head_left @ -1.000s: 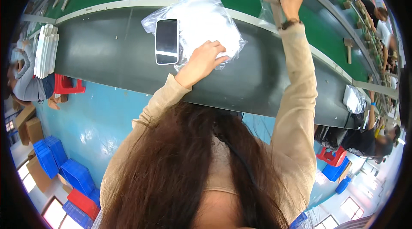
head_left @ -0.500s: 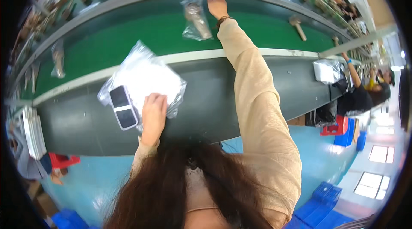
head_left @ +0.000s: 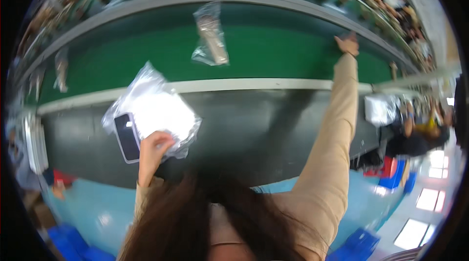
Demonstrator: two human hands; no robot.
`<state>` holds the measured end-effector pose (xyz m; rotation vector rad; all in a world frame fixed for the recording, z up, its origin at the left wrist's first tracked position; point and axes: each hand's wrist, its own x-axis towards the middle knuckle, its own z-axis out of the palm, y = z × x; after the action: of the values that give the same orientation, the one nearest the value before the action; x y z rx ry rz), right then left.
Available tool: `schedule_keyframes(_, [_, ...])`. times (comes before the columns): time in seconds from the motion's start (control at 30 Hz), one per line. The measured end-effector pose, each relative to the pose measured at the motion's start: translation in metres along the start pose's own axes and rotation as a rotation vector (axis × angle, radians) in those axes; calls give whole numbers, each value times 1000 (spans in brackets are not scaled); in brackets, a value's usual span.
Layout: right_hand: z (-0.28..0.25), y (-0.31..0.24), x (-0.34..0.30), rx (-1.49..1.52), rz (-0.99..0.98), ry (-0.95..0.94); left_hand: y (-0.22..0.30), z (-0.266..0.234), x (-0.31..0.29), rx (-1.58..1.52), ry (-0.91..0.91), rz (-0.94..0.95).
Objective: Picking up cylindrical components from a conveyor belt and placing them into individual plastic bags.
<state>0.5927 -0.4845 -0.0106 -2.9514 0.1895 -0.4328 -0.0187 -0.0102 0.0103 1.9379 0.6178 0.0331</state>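
Observation:
My left hand [head_left: 154, 154] has its fingertips pinched at the near edge of a stack of clear plastic bags [head_left: 159, 112] on the dark worktop. A phone in a pale purple case [head_left: 128, 139] lies on the bags' left side, just by that hand. Far to the right, my right hand [head_left: 348, 45] is stretched out over the green conveyor belt. Its fingers are small and blurred, so anything within them cannot be made out. On the belt left of it lies a tan, long-handled piece in a clear bag [head_left: 211, 36].
Another bagged piece [head_left: 61, 70] lies on the belt at the left. A pale rail [head_left: 234, 85] divides belt and worktop. White stacked trays [head_left: 35, 143] stand at the left end, a clear-bagged white pack [head_left: 381, 109] at the right. People sit farther along the right.
My right hand has swung right along the belt, away from the bagged piece. The unwrapped tan piece formerly at the right no longer shows. My left hand has shifted on the bags; the view has tilted.

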Motion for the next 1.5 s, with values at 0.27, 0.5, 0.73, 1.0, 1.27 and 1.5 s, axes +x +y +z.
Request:
schedule_keyframes(0.27, [13, 53, 43, -203, -183, 138, 10, -5, 18, 28, 35, 68])
schedule_keyframes(0.5, [-114, -54, -123, 213, -389, 138, 9, -3, 18, -21, 305, 216])
schedule_keyframes(0.73, [-166, -120, -338, 1200, -301, -304, -13, -5, 24, -146, 68, 287])
schedule_keyframes(1.0, [-165, -182, -508, 1831, -62, -436, -26, 17, 40, -460, -209, 262])
schedule_keyframes(1.27, [-134, -213, -569, 1668, -71, -134, -24, 32, 35, -471, -120, 242])
schedule_keyframes(1.5, [-138, -215, -573, 1669, -144, -77, -7, 31, 23, -427, 79, 250])
